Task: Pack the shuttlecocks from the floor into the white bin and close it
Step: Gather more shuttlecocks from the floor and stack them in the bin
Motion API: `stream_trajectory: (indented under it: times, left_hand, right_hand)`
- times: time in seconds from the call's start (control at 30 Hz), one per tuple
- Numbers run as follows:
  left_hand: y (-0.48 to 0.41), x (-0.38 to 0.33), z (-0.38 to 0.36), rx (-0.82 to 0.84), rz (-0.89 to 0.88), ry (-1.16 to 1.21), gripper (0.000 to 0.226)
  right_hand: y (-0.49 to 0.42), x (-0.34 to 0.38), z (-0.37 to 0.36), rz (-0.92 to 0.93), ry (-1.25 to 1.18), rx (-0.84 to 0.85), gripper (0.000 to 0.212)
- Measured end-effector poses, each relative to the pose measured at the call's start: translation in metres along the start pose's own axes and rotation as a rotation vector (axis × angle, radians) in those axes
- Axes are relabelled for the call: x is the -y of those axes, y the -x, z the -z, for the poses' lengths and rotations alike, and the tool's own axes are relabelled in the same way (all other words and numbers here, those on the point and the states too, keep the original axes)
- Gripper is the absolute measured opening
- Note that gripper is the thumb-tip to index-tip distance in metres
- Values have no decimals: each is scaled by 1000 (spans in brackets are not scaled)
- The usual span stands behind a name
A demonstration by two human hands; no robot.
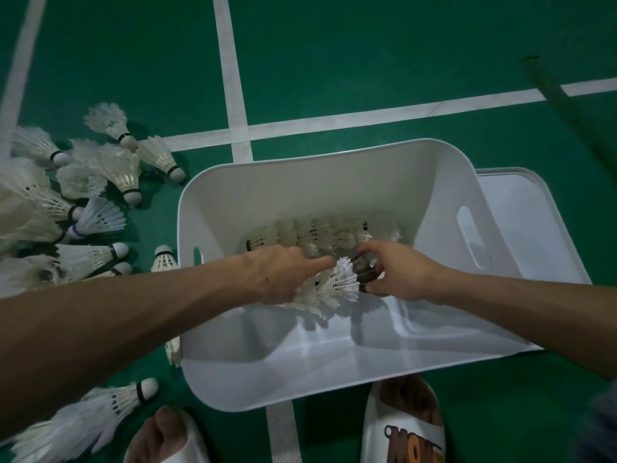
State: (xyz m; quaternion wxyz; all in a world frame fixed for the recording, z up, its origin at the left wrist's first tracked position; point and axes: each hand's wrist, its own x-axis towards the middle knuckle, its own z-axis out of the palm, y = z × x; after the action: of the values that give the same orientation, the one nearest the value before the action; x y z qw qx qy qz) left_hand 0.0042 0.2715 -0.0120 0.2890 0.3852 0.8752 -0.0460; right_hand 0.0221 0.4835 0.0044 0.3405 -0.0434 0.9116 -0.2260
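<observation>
Reaching into the white bin [300, 162] on the green floor [367, 61], both forearms converge: the left hand [283, 275] curls around the feathers of one held stack [334, 289] of nested shuttlecocks, index finger outstretched, while the right hand [400, 272] pinches its dark right end. A second nested row [317, 233] lies along the far wall. Both run left to right, and over ten loose shuttlecocks [90, 182] lie left of the bin.

White bin [334, 372] — plastic, slot handles, open, upright on the floor [400, 45]. Lid [521, 208] — white, flat, at its right side. Shuttlecocks, white-feathered: nested row [320, 233] along the bin's far wall; stack [337, 285] mid-bin; loose pile [123, 175] on the floor, left.
</observation>
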Motion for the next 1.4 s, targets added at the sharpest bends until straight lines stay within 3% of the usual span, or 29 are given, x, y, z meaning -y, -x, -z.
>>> stream_trajectory:
  times: [0.2,0.37,0.47,0.63,0.73,0.8,0.9,1.0,1.13,1.4]
  left_hand:
    - [4,0,6,-11,12,57,83]
    - [22,-4,30,-88,50,80,58]
    - [47,-3,49,-243,91,98,42]
    - [105,19,74,-570,222,83,37]
    - [141,46,70,-675,359,157,36]
    - [161,69,55,-655,458,208,37]
    - [187,96,19,-482,590,326,42]
    - [201,116,-17,-323,588,395,48]
    - [209,134,-62,-146,568,415,67]
    - [208,138,-114,-104,505,433,107]
  right_hand:
    - [9,5,7,-21,-23,21,67]
    - [24,18,27,-12,207,-65,42]
    - [32,48,39,78,225,-161,33]
    - [40,127,52,289,158,-246,36]
    - [40,175,51,385,75,-275,34]
    - [38,203,45,442,65,-294,31]
    - [30,240,24,525,129,-267,29]
    - [13,269,-3,579,241,-187,33]
    - [-21,293,-35,504,426,-4,48]
    - [-78,300,-78,408,534,147,70]
